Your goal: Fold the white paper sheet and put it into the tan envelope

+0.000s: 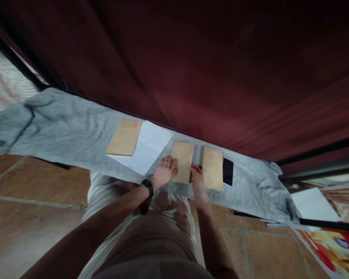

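Note:
A brown paper envelope [183, 161] lies on the grey cloth in front of me. My left hand [164, 170], with a dark watch on its wrist, rests flat at the envelope's left edge, fingers stretched out. At the opposite edge my right hand [197, 178] has its fingers bent together and pinches the paper there. Just right of that hand sits a stack of similar brown envelopes [213, 168]. To the left, another brown envelope [124, 137] overlaps white sheets of paper [152, 143].
A phone with a dark screen [228, 171] lies beside the stack. The grey cloth [75, 128] covers a narrow bench-like surface. Behind it hangs a dark red curtain [177, 69]. Brown floor tiles [43, 182] show below, and a colourful printed package [334, 248] lies at lower right.

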The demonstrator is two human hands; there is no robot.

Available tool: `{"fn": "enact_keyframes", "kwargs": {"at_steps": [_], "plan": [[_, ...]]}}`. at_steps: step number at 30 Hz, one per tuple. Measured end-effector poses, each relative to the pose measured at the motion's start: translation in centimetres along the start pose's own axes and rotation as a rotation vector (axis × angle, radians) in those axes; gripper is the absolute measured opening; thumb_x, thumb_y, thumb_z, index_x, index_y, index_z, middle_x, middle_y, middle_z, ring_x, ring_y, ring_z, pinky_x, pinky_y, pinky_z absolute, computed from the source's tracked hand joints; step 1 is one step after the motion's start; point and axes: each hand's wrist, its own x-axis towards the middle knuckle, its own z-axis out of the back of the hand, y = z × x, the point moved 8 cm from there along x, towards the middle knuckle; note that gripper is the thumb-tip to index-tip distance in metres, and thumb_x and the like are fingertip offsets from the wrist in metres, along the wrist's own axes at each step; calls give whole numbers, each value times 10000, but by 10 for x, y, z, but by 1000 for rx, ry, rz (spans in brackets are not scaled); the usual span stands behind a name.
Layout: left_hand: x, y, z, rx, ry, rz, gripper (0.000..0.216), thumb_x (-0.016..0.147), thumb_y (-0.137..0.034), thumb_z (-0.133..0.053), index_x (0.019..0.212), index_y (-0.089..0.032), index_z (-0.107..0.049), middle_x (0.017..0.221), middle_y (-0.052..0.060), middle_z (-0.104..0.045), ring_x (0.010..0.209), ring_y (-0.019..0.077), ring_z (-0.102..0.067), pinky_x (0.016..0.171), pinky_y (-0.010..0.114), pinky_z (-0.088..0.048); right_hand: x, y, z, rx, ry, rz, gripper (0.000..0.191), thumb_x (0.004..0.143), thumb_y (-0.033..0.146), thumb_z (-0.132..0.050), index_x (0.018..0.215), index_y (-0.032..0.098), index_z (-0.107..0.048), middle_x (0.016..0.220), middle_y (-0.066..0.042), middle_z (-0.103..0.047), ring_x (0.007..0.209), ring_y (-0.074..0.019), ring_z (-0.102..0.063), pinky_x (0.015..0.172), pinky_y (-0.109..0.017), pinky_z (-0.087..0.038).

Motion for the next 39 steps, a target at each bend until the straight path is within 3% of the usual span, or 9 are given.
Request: {"fn": "enact_keyframes", "kwargs": {"at_steps": [5, 11, 18, 21, 24, 27, 30, 36, 39], "plan": [[-1, 0, 1, -3, -12, 3, 508, 1045, -274, -422, 1480, -33, -523, 1527, 305, -512, 1461, 385, -476, 1171, 530, -393, -20, -7, -11, 20, 18, -54, 260, 609, 412, -749, 753, 230, -632, 712, 18, -701, 715, -178, -655, 688, -293, -529], [-2, -7, 5, -4, -6, -68, 523, 1040, -223, -397, 1495, 18, -485, 1553, 302, -483, 1462, 364, -479, 1219, 532, -338, -30, 1, -19, 60, 67, -46, 239, 640, 419, -752, 758, 236, -656, 769, 12, -737, 776, -187, -679, 769, -303, -555], [-15, 5, 27, -185, -115, -44, 621, 1057, -295, -416, 1642, -130, -286, 1674, 218, -343, 1518, 318, -409, 1210, 479, -376, -41, 5, -16, 204, 100, -85, 255, 693, 409, -782, 870, 244, -703, 884, 2, -796, 787, -197, -718, 783, -319, -583], [-19, 12, 32, -405, -141, 24, 711, 1046, -330, -471, 1666, -133, -185, 1605, 218, -459, 1440, 286, -515, 1139, 420, -460, -41, 7, -17, 239, 143, -86, 265, 696, 406, -806, 889, 250, -713, 932, 8, -806, 812, -194, -727, 796, -311, -589], [-18, 20, 22, -688, -104, 197, 758, 1025, -302, -511, 1671, -153, -144, 1380, 169, -676, 1177, 242, -701, 984, 380, -560, -40, 7, -17, 201, 141, -99, 278, 673, 432, -829, 853, 256, -712, 915, 9, -807, 820, -202, -725, 800, -317, -596], [-16, 22, 9, -932, -43, 338, 659, 1011, -243, -492, 1625, -134, -279, 1194, 128, -767, 962, 215, -756, 858, 360, -603, -41, 6, -21, 166, 159, -108, 300, 680, 449, -814, 886, 254, -715, 931, -2, -808, 837, -212, -732, 825, -340, -602], [-16, 18, 5, -1039, 32, 313, 467, 995, -237, -482, 1446, -127, -534, 1016, 93, -800, 871, 227, -760, 775, 369, -616, -46, 9, -28, 166, 215, -101, 277, 731, 437, -769, 929, 252, -715, 992, -17, -808, 877, -212, -739, 855, -346, -600], [-16, 28, 40, -670, -20, 242, 227, 1017, -279, -514, 1112, -156, -679, 922, 86, -772, 829, 230, -740, 739, 330, -568, -54, 18, -31, 69, 291, -80, 338, 759, 433, -763, 1030, 236, -719, 1047, -36, -794, 923, -211, -721, 840, -330, -587], [-12, 12, 65, -479, -13, 21, 215, 1053, -246, -465, 1113, -170, -656, 959, 82, -754, 886, 219, -735, 793, 323, -548, -51, 18, -30, 71, 342, -72, 383, 739, 427, -796, 1063, 239, -717, 1051, -36, -778, 920, -195, -710, 842, -322, -577]]}}
